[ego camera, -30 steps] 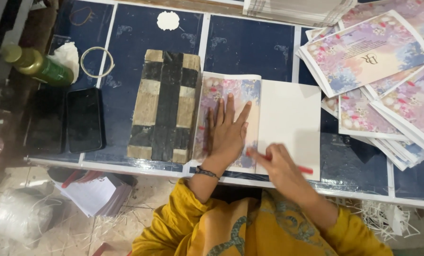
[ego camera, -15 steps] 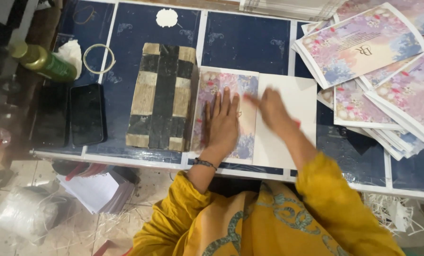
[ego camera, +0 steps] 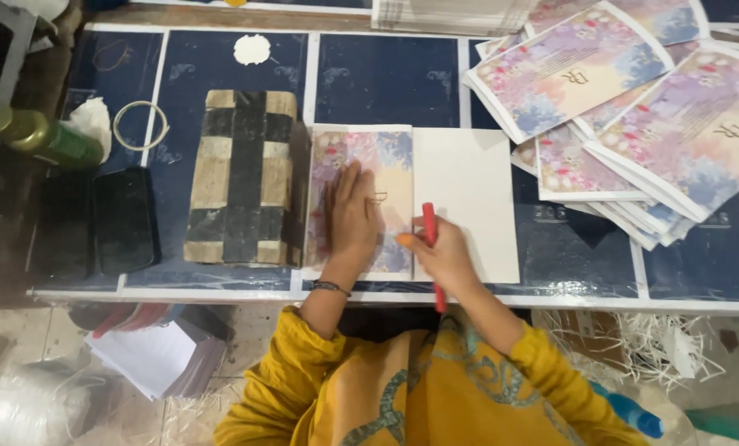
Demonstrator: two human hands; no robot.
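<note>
A dark blue work table (ego camera: pixel 386 78) with pale dividing lines fills the view from above, with a tiled floor below its near edge. At far left lie a green bottle (ego camera: pixel 43 140), a thin wire ring (ego camera: pixel 141 125) and a black phone (ego camera: pixel 126 219). Next comes a heavy block wrapped in black tape (ego camera: pixel 246 177), touching the left edge of a folded floral card (ego camera: pixel 369 177). The left hand (ego camera: pixel 351 215) lies flat on the card's printed flap, fingers spread and open, pressing it down. The right hand (ego camera: pixel 440 252) is closed around a red stick-like tool (ego camera: pixel 430 248) laid along the fold, beside the card's plain white panel (ego camera: pixel 468 206). Judging by this, the flap is already folded over and the crease is being worked; a loose heap of matching floral cards (ego camera: pixel 634 107) at right seems to wait its turn, though whether those are finished or not cannot be told. Another stack (ego camera: pixel 452 15) at the top is cut off by the frame. The tool's lower end is hidden behind the wrist, and the floor clutter under the table is blurred.
</note>
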